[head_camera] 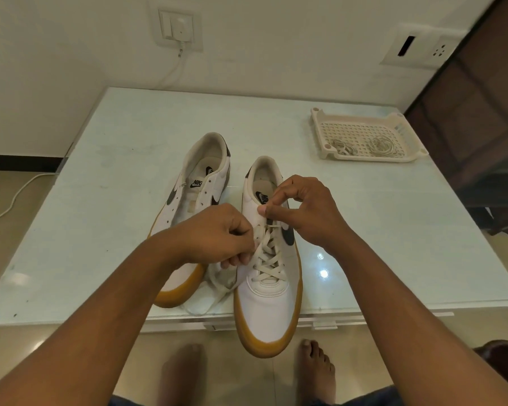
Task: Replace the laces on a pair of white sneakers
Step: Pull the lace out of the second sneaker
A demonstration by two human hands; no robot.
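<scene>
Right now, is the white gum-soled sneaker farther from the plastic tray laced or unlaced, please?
Unlaced: on that white gum-soled sneaker, visible eyelets are bare and no lace crosses the tongue.

Two sneakers [226, 230] on table [115, 171], tray [367, 136] behind-right

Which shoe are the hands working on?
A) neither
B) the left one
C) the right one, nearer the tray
C: the left hand and right hand both pinch the lace on the right sneaker, on the tray's side.
</scene>
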